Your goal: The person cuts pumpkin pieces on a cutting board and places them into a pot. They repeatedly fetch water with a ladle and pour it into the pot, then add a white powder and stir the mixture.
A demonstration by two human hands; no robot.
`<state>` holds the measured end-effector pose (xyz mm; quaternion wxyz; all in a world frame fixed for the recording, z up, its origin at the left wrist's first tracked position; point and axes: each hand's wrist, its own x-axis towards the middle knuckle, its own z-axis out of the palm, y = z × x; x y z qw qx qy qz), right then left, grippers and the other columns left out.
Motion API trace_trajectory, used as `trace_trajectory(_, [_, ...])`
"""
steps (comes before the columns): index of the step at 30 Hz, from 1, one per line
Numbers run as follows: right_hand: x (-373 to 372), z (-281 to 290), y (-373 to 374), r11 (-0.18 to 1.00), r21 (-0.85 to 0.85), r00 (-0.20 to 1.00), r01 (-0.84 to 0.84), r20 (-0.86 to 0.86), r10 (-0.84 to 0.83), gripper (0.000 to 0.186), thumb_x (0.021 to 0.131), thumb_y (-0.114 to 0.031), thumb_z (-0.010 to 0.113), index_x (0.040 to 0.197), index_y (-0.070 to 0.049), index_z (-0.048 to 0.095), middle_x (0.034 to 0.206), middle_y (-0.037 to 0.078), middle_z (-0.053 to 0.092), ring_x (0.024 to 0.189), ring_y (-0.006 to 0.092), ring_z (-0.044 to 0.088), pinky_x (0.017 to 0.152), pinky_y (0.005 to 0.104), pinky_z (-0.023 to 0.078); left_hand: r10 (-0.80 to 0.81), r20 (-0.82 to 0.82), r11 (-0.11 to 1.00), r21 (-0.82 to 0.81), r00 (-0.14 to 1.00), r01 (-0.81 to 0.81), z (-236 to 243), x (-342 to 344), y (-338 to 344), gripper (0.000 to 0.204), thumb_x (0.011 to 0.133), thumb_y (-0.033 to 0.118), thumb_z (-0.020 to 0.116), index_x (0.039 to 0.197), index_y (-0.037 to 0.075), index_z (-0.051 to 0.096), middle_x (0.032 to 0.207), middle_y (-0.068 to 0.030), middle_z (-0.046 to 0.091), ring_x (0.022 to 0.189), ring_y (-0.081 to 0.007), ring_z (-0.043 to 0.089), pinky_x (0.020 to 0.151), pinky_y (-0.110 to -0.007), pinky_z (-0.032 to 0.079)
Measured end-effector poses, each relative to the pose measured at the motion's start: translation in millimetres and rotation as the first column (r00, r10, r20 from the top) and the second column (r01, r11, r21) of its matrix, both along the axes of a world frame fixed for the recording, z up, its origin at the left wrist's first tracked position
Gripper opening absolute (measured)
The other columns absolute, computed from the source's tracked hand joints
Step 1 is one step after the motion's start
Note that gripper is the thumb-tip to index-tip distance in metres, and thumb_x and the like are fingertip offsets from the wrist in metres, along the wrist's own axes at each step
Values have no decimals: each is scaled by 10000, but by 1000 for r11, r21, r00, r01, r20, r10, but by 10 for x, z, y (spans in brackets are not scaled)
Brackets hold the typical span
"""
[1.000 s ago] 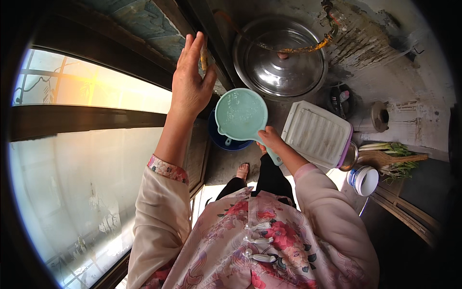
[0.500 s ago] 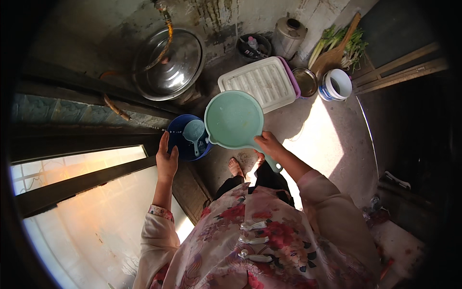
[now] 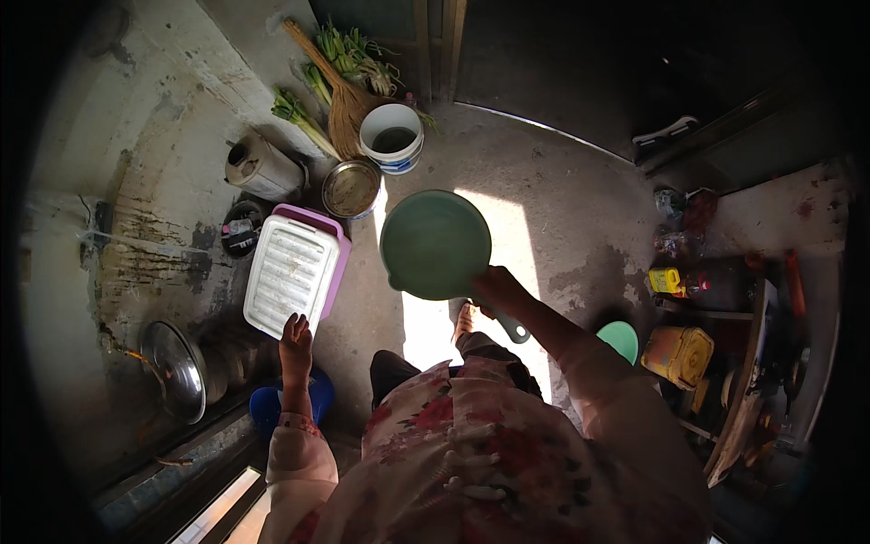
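My right hand (image 3: 497, 292) grips the handle of a large green plastic water dipper (image 3: 435, 243), its round bowl held level in front of me with the pouring lip at the lower left. The bowl lies in shade, and I cannot tell how much water is in it. My left hand (image 3: 296, 337) holds nothing, its fingers stretched out above the near edge of a white ribbed lid (image 3: 288, 272) on a purple box (image 3: 337, 272). Beneath my left forearm stands a blue bucket (image 3: 319, 395), partly hidden.
Ahead are a white bucket (image 3: 391, 136), a metal basin (image 3: 352, 189), a broom (image 3: 349, 113) and green onions (image 3: 304, 122). A metal canister (image 3: 263, 170) and a large lidded pot (image 3: 174, 372) line the left wall. At right are a green basin (image 3: 618, 342), a yellow container (image 3: 678, 356) and a shelf (image 3: 739, 390).
I have turned to the right, carrying the dipper away from the blue bucket and out over the sunlit floor. My left hand has left the bucket's side and is now over the white lid.
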<state>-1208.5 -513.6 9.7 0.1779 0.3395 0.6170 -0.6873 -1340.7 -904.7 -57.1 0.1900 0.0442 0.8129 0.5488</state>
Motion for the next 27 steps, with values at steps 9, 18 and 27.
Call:
trace_trajectory(9, [369, -63, 2955, 838, -56, 840, 543, 11, -543, 250, 797, -268, 511, 672, -52, 492, 497, 58, 476, 349, 140, 432, 332, 275, 336, -178, 163, 857, -459, 970, 234, -452, -822, 1657, 432, 770, 11, 492, 1184, -53, 384, 1122, -213, 513, 1032, -254, 522, 852, -298, 421])
trace_trajectory(18, [-5, 102, 5586, 686, -39, 686, 727, -20, -727, 325, 840, -333, 474, 701, -41, 504, 501, 66, 476, 354, 160, 455, 334, 293, 364, -240, 66, 953, -174, 969, 248, -1414, -3201, 4831, 391, 750, 42, 499, 1117, -82, 438, 976, -174, 586, 898, -214, 580, 760, -278, 452])
trace_trajectory(27, [-920, -11, 8210, 569, -137, 580, 811, 54, -813, 277, 830, -309, 488, 711, -59, 504, 506, 65, 471, 352, 167, 458, 326, 289, 367, -704, -271, 696, -448, 656, 561, 418, -4690, 9933, 416, 770, 147, 514, 1153, 7, 430, 1093, -170, 542, 1018, -285, 524, 851, -348, 417])
